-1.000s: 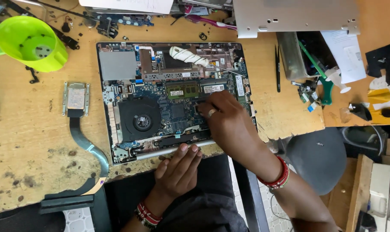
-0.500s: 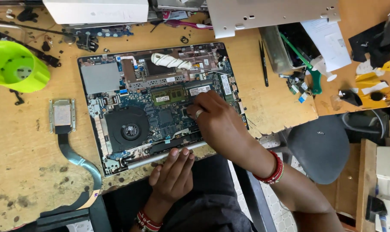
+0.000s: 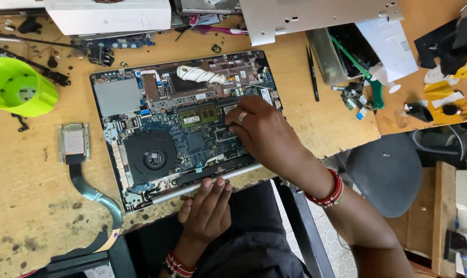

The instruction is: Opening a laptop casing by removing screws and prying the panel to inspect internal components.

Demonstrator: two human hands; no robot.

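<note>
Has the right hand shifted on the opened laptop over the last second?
No. The right hand stays on the board just right of the green memory stick of the laptop; only the camera view shifted.

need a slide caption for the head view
Right hand on the board of an opened laptop, left hand at its near edge, green bowl beside.

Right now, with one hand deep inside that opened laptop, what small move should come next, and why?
Probably a gentle lift of whatever part the right hand is touching beside the green memory stick. Its fingertips sit on the laptop's board, hiding what they grip, while the left hand presses on the laptop's near edge.
</note>
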